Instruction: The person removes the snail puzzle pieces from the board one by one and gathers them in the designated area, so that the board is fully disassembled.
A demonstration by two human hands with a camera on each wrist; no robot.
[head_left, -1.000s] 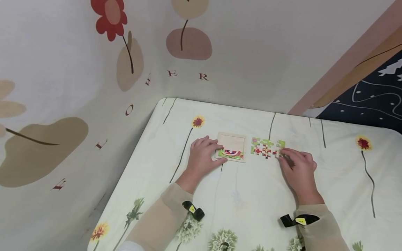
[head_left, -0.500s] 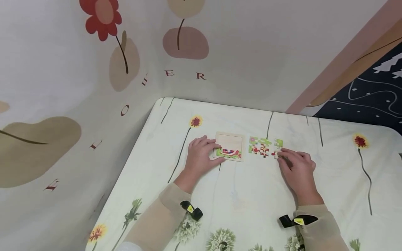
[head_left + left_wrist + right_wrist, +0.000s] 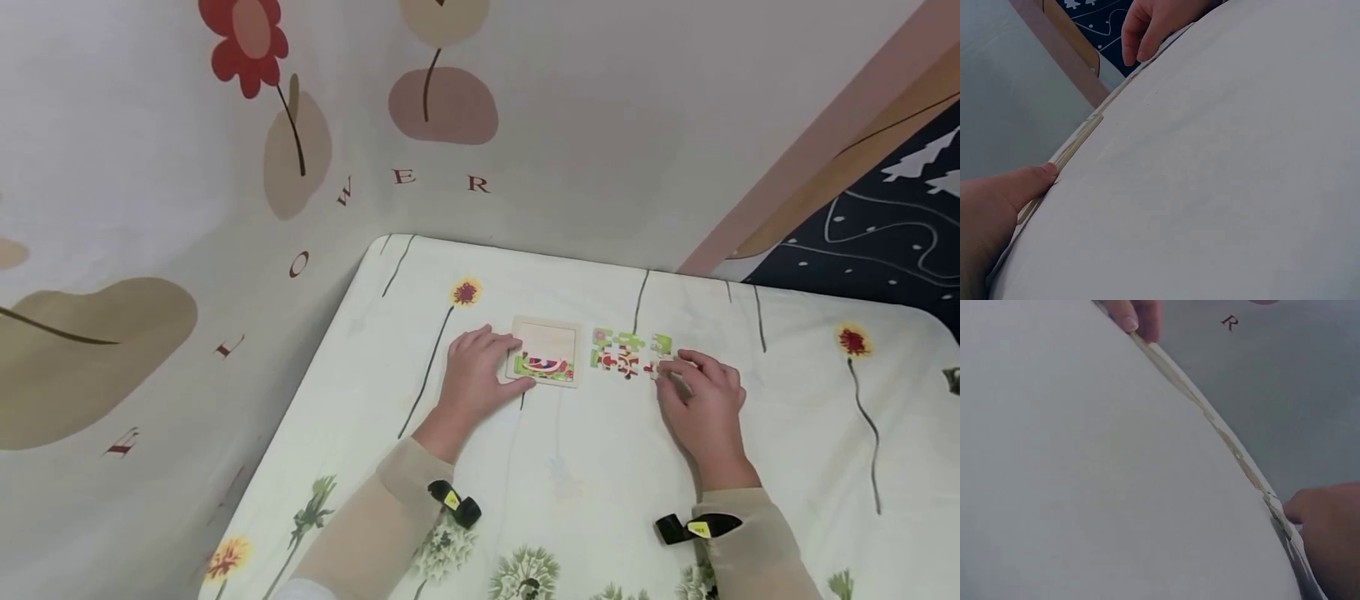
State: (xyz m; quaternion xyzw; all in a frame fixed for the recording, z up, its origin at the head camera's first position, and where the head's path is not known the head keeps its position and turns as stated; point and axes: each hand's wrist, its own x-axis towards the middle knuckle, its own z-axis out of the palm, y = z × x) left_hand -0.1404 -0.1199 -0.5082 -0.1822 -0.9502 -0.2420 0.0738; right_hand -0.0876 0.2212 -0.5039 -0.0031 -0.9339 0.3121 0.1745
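A square wooden puzzle tray (image 3: 549, 337) lies on the cloth, with a strip of red, purple and green picture along its near side and bare wood behind. At its left side, my left hand (image 3: 474, 372) holds the tray's near-left corner between thumb and fingers. Beside it on the right lies a group of loose jigsaw pieces (image 3: 618, 354) in green, red and white. My right hand (image 3: 703, 400) pinches a puzzle piece (image 3: 651, 367) at the group's near-right corner, thumb and forefinger partly covering it. In the left wrist view the tray (image 3: 1079, 147) shows only edge-on.
A white floral cloth (image 3: 592, 500) covers the tabletop. Painted walls (image 3: 585, 167) rise behind and at the left, close to the table's edges. Dark wrist cameras (image 3: 453, 503) sit on both sleeves.
The head view has shifted slightly. My right fingers have moved a little at the puzzle piece, the forefinger now more bent. My left hand stays at the tray.
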